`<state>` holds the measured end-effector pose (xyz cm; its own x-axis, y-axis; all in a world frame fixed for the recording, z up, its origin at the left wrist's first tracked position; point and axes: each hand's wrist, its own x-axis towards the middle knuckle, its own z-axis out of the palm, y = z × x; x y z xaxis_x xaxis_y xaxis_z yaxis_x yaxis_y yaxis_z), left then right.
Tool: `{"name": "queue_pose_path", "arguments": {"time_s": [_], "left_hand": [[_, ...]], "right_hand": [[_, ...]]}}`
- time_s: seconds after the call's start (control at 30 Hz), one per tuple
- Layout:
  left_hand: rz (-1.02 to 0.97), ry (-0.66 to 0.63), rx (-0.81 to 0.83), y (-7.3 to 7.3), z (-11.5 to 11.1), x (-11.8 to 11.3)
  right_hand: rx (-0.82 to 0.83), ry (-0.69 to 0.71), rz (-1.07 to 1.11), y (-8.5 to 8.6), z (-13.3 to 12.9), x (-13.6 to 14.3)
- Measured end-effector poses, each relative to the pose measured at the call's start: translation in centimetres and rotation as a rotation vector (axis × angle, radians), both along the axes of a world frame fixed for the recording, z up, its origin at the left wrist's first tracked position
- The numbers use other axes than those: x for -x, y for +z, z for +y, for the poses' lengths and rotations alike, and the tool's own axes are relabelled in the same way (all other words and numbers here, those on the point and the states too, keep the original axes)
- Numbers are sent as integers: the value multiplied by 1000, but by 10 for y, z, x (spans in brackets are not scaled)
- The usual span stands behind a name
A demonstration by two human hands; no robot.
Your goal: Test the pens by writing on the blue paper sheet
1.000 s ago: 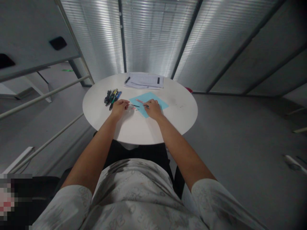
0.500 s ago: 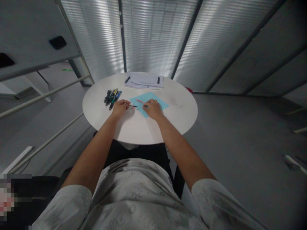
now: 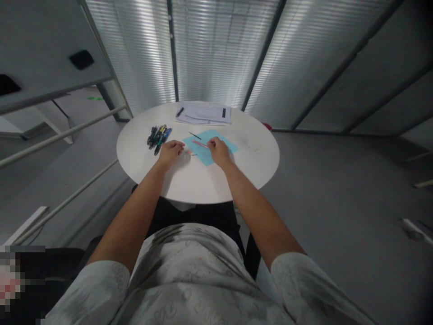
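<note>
Over the left edge of a blue sheet [image 3: 207, 158], my left hand [image 3: 172, 152] has its fingers curled together; what they hold, if anything, is too small to make out. Small pinkish and dark bits [image 3: 189, 153] lie just right of its fingertips. My right hand [image 3: 219, 151] rests over the sheet, its thumb and fingers closed at the right end of a slim pink pen barrel [image 3: 199, 143]. Beyond the barrel, a thin dark stick like a pen refill [image 3: 195, 135] lies across the sheet's upper left edge.
A bunch of pens [image 3: 158, 137] lies on the round white table [image 3: 189, 187], left of my left hand. At the far edge sits a stack of papers [image 3: 203, 113] with a dark pen [image 3: 180, 112] on it. A metal rail [image 3: 67, 133] stands to the left.
The thin dark stick has left my left fingers and now lies farther away on the sheet. My right hand has shifted slightly right and away from me, to the pink barrel's end.
</note>
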<state>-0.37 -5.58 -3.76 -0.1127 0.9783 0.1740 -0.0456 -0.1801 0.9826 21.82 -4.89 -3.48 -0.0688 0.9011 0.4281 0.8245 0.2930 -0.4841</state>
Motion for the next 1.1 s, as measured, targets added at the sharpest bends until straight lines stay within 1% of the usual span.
{"name": "queue_pose_path", "arguments": {"time_s": [0.1, 0.3, 0.43, 0.53, 0.6, 0.67, 0.73, 0.77, 0.83, 0.93, 1.1], "left_hand": [[68, -16, -18, 3, -4, 0], [219, -97, -90, 19, -21, -3], [160, -118, -80, 22, -25, -4], [99, -110, -48, 21, -23, -3], [70, -91, -50, 19, -20, -2], [53, -73, -57, 17, -16, -1], [49, -65, -50, 13, -12, 0], [49, -61, -45, 11, -10, 1], [46, -54, -35, 8, -8, 1], [42, -53, -29, 4, -5, 2], [49, -58, -17, 6, -6, 2]], "right_hand": [[-41, 67, 12, 5, -6, 4], [-83, 282, -70, 14, -22, 24], [-19, 291, -118, 16, -27, 31], [-44, 308, -147, 17, -29, 29], [-91, 249, -163, 17, -29, 25], [-111, 114, -184, 14, -28, 21], [-79, -9, -219, 10, -25, 17], [-47, -41, -240, 8, -24, 15], [4, -72, -267, 4, -21, 13], [19, -84, -266, 1, -17, 12], [59, -92, -243, 1, -14, 12]]}}
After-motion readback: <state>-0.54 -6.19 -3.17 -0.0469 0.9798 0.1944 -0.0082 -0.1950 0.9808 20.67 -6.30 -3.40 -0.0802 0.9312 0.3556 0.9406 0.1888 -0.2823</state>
